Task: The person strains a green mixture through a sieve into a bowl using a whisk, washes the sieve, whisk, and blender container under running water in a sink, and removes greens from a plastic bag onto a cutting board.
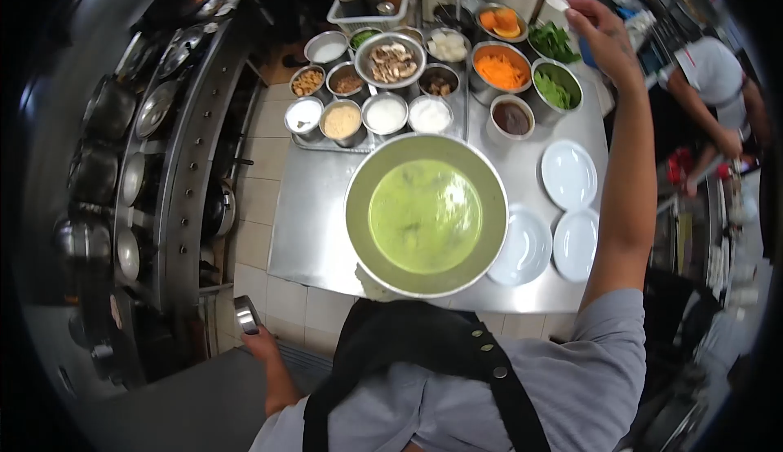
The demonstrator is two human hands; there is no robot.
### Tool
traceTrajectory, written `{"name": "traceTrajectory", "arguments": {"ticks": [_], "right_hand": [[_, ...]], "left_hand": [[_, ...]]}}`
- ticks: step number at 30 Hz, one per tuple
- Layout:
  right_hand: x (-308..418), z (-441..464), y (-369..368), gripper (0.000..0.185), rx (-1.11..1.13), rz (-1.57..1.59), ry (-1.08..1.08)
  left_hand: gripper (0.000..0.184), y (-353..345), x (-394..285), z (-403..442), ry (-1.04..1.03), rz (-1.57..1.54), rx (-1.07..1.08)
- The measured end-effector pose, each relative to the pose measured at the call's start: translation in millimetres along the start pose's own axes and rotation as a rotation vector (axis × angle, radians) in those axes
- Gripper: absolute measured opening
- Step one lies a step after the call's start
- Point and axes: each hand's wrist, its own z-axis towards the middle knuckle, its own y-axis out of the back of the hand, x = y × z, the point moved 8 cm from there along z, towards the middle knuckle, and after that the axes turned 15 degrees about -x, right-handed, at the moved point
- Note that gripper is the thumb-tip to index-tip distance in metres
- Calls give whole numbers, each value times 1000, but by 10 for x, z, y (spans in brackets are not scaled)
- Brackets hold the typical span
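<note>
A wide metal pot (pixel 357 248) of pale green liquid stands at the table's front edge, close to my body. Low at the left, my left hand (pixel 259 343) is closed on a shiny metal object (pixel 246 315), perhaps a small steel cup; its exact kind is unclear. My right arm reaches far forward past the plates. There my right hand (pixel 605 32) pinches a small white piece (pixel 557 1) that looks like a spoon's end. Nearest to that hand are the leafy greens (pixel 552 42) and a metal container of cut green leaves (pixel 558 87).
Several metal cups of ingredients, including white powder (pixel 385 114), share a tray (pixel 326 144) behind the pot. Sliced mushrooms (pixel 393 62), shredded carrot (pixel 501 70) and brown sauce (pixel 512 116) stand nearby. White plates (pixel 568 173) lie right. A stove (pixel 183 167) lines the left; a person (pixel 714 77) works right.
</note>
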Motion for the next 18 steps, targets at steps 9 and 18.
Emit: {"name": "traceTrajectory", "arguments": {"ticks": [9,18], "right_hand": [[333,-3464,1291,32,-460,-47,-733],[1432,-5811,1356,28,-724,-71,-1087]], "left_hand": [[71,-1756,884,1627,693,-262,265],[70,-828,-1111,3401,272,-911,-177]]}}
